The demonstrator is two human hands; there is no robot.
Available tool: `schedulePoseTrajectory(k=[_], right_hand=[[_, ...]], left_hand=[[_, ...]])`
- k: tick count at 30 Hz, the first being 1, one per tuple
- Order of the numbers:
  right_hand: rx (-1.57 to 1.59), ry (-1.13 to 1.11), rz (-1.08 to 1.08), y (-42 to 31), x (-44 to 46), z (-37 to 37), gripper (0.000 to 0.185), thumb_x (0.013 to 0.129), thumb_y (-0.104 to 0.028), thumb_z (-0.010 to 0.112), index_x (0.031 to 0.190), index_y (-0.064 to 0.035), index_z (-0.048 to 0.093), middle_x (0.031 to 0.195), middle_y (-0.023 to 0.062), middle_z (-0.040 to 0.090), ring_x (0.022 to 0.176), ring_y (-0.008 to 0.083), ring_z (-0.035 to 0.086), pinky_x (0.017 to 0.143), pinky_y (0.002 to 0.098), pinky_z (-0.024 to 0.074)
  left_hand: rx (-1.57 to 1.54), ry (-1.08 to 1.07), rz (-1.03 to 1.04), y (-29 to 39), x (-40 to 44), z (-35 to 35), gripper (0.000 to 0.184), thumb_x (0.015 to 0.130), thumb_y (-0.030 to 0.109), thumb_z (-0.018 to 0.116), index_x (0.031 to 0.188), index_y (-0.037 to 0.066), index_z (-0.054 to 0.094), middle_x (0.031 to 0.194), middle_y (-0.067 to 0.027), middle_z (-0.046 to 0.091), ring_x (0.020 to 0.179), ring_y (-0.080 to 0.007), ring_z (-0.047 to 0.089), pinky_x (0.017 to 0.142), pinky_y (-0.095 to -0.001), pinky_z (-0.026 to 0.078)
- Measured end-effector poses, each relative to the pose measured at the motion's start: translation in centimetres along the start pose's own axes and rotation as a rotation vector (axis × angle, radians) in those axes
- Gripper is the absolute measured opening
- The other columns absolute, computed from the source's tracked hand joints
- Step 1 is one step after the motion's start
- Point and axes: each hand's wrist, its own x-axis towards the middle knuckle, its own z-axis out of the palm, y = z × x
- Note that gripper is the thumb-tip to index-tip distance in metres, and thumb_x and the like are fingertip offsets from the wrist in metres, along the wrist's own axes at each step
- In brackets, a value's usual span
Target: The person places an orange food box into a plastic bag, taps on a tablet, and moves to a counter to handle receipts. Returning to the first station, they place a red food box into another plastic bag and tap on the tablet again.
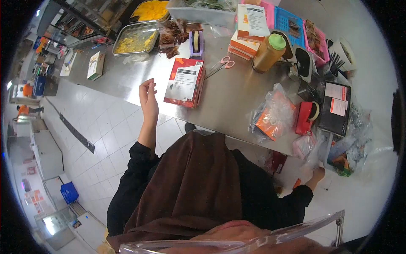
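Observation:
My left hand (148,96) is raised at the table's front edge, its fingers loosely bent and nothing visible in them. Just right of it stands a stack of red-and-white printed packets (184,82). Pink-handled scissors (220,67) lie beside that stack, and a purple tape dispenser (196,44) is behind it. My right hand (318,174) is low at the right, beyond the table's edge, with its fingers closed. Clear plastic (312,158) hangs right above it; what the fingers hold, if anything, is too small to make out.
On the steel table (211,114) are a plastic-wrapped orange packet (275,116), a red tape dispenser (305,117), a green-capped bottle (269,53) and another packet stack (252,23). A tray with yellow food (136,39) sits at the back left. Plastic bags (351,148) bulge at the right.

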Motion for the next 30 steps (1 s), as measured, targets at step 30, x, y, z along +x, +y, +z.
schedulePoseTrajectory(k=[30], right_hand=[[0.89,1.168,0.056,-12.5,-10.6,-24.5,0.022,0.08,-0.02,0.058,0.095,-0.0034,0.057,0.096,0.0145,0.056,0.083,0.0267,0.056,0.071,0.0344,0.0468]], left_hand=[[-0.059,-0.283,0.511,6.1,-3.2,5.3,0.006,0.075,-0.001,0.052,0.081,0.0,0.052,0.084,-0.0113,0.054,0.082,-0.0218,0.051,0.074,-0.03,0.04]])
